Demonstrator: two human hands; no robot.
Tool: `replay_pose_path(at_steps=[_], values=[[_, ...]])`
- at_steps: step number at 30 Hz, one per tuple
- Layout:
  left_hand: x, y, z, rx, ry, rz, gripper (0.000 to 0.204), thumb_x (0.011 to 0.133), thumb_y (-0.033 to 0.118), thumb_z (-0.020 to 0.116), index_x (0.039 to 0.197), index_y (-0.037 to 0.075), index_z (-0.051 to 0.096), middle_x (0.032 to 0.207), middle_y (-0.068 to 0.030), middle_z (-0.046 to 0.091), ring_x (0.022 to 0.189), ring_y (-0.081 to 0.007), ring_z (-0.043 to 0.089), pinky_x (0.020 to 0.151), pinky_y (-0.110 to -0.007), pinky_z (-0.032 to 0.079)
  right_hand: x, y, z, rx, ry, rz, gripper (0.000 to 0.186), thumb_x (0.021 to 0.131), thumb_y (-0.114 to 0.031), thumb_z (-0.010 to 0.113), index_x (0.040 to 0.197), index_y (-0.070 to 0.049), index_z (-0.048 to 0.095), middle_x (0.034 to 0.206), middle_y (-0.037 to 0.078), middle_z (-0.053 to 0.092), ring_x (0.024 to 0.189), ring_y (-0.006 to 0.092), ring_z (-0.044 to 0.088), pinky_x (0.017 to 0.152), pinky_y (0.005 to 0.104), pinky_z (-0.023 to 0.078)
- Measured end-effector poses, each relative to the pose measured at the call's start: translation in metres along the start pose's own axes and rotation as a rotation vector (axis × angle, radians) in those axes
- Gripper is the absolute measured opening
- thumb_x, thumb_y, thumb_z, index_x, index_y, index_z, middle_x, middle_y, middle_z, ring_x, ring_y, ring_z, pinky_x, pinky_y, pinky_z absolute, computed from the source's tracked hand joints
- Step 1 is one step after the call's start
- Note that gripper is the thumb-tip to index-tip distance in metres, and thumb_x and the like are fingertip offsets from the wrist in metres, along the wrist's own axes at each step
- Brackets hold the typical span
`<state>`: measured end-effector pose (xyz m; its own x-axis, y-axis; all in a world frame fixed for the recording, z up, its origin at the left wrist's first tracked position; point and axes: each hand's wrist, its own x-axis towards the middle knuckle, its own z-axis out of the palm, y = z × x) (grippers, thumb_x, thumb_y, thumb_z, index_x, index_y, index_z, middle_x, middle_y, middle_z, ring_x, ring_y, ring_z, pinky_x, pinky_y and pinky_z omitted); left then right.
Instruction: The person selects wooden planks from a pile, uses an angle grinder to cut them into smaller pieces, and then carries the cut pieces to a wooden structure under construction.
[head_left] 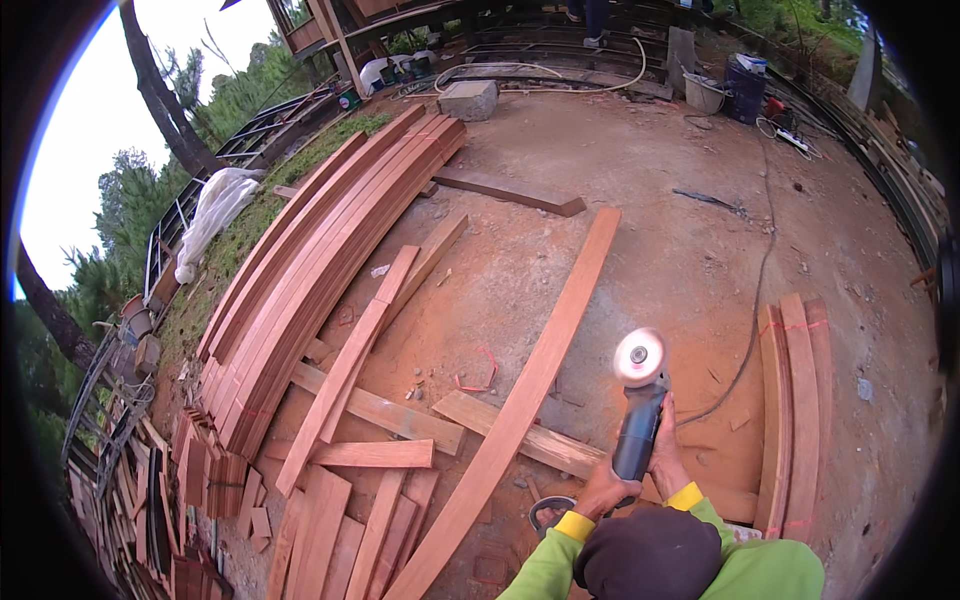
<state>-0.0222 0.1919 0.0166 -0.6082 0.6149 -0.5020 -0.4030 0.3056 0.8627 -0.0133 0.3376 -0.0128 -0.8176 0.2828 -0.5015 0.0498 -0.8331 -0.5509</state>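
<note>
My left hand (603, 485) is wrapped round the rear of a dark angle grinder (636, 435), while my right hand (666, 450) grips the side of its body farther forward. The grinder's pale round disc (640, 356) points up and away from me, beyond both hands. Green sleeves with yellow cuffs cover my forearms, and a dark rounded shape fills the bottom between them. A long reddish plank (540, 360) runs diagonally left of the grinder, across a paler board (470, 415). A cable (742, 370) trails over the dirt to the right.
Stacked reddish planks (300, 290) and shorter pieces (210, 470) lie on the left, more boards (795, 410) on the right. A concrete block (467, 100), bucket (705, 90), blue drum (745, 90) and white sheeting (215, 215) edge the dirt ground (690, 250). A person's legs (590, 20) show at the back.
</note>
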Motion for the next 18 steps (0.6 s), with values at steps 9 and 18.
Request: replay_pose_path(at_steps=[9,18], values=[[0.006,-0.008,0.013,-0.016,0.043,0.079,0.065,0.054,0.016,0.079,0.111,-0.004,0.056,0.092,-0.0120,0.062,0.084,-0.0229,0.061,0.076,-0.035,0.050,0.007,-0.021,0.009,-0.064,0.012,-0.030,0.078,0.086,-0.078,0.035,0.094,-0.004,0.058,0.068,0.011,0.060,0.053,0.0249,0.062,0.051,0.0401,0.056],[-0.001,-0.003,0.012,-0.123,0.101,0.140,0.055,0.054,0.010,0.076,0.104,-0.002,0.056,0.084,-0.0067,0.058,0.075,-0.0175,0.057,0.069,-0.032,0.049,0.011,-0.016,0.010,-0.085,0.094,0.087,0.085,0.083,-0.082,0.031,0.098,-0.002,0.057,0.075,0.014,0.061,0.061,0.0256,0.063,0.057,0.0387,0.056]])
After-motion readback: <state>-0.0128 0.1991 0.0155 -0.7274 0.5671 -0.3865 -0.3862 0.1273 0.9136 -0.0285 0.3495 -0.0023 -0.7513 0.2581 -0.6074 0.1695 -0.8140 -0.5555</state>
